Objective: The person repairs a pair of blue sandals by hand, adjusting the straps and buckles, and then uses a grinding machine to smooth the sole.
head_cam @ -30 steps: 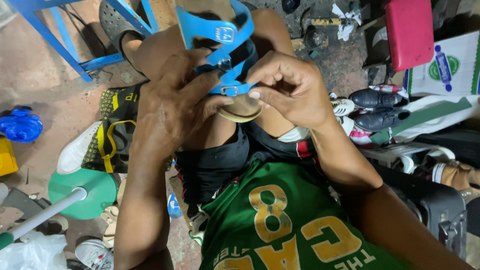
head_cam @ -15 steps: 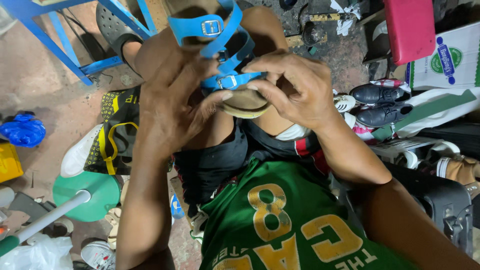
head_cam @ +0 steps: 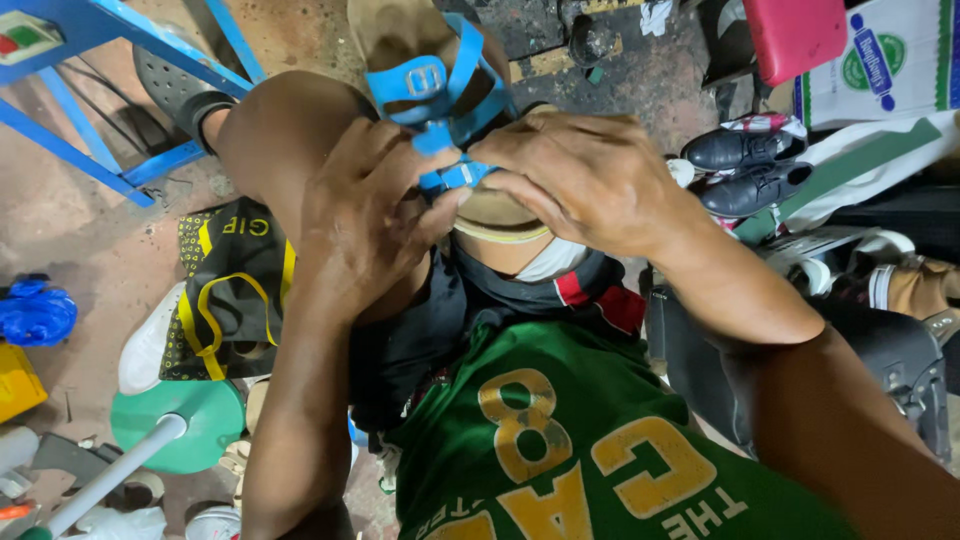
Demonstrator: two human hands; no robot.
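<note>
A person in a green jersey holds a sandal (head_cam: 455, 150) with blue straps (head_cam: 430, 85) and a tan sole over the raised knees, both hands closed around its lower end. The left hand (head_cam: 365, 215) wraps the sandal from the side, fingers curled, thumb pressed near the small blue buckle strap (head_cam: 455, 175). The right hand (head_cam: 590, 175) covers the heel end from the other side, fingers bent and pinching the same strap, fingertips close to the left thumb. A pair of black shoes (head_cam: 750, 165) lies on the floor to the right, a blue metal frame (head_cam: 90, 110) stands upper left
</note>
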